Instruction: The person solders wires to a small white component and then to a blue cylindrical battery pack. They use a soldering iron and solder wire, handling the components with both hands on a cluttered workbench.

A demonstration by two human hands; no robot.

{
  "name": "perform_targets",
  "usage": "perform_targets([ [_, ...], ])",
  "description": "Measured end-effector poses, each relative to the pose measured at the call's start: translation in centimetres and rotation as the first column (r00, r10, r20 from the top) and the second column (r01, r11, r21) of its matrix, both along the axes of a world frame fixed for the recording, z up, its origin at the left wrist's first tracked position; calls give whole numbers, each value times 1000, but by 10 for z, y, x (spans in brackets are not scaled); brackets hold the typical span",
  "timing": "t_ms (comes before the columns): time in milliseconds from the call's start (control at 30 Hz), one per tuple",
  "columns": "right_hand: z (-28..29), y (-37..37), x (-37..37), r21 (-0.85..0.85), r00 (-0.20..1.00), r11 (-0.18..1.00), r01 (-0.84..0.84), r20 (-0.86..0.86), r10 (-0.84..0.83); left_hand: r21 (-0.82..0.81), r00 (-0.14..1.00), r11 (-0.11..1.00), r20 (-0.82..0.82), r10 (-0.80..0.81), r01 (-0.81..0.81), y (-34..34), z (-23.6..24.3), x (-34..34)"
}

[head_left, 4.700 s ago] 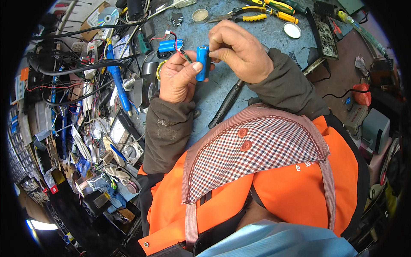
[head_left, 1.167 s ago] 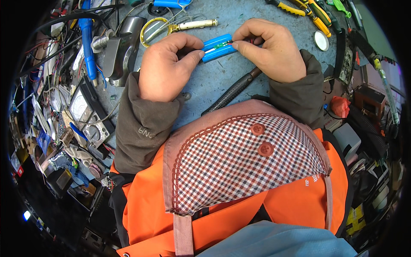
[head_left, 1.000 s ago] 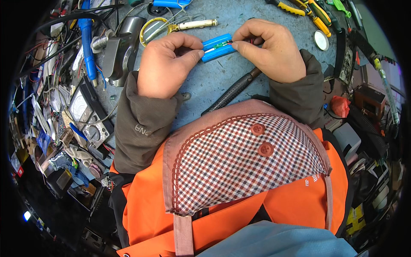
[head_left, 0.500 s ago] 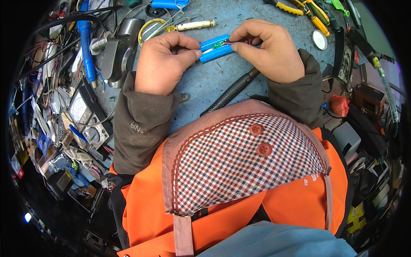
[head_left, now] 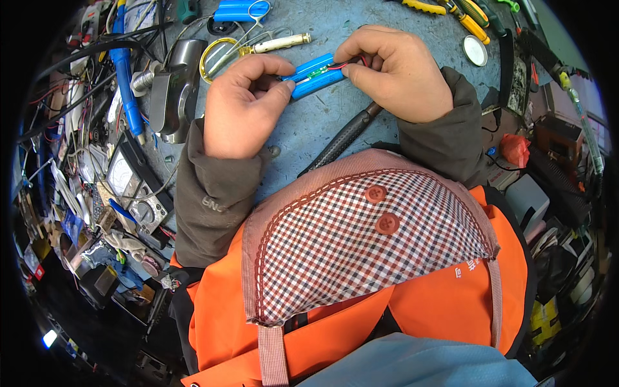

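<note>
Blue paired cylinders [head_left: 318,83] are pinched at opposite ends, left fingers [head_left: 271,64] and right fingers [head_left: 361,41] closed on them.

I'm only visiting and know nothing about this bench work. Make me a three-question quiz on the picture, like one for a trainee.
1. True or false: the right hand is gripping the yellow-handled pliers.
2. What lies between the two cylinders of the blue pack?
A) a wooden stick
B) a green circuit board
C) a yellow spring
3. Fill in: the gold-ringed tool with a white handle lies nearer the ____ hand.

Key:
1. False; its fingers are at one end of the blue pack.
2. B
3. Left; the left hand is just below the gold ring in the picture.
</note>
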State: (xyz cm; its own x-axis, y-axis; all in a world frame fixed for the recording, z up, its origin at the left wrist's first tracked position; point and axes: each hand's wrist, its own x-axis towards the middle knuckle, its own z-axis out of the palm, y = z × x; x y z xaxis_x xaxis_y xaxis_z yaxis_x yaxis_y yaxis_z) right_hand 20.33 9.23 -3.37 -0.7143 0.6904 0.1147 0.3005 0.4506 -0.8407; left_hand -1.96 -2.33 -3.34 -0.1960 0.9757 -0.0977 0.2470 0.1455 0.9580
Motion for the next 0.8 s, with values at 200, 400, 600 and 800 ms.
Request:
perform_targets([
  [200, -1, -2, 1, -132, 999, 991, -3, -44, -3, 283, 792, 916, -608, -58, 284, 7, 11, 13],
  [400, -5, -3, 1, -93, 993, 995, 34, -110, -44, 241, 764, 916, -638, -100, 321, 9, 10, 16],
  [600, 0, 0, 3, -21, 981, 999, -25, -193, 20, 268, 774, 914, -630, -73, 304, 11, 9, 19],
  [800, 16, -4, 3, -165, 952, 983, -84, -306, 30, 347, 871, 907, -489, -43, 240, 15, 6, 17],
])
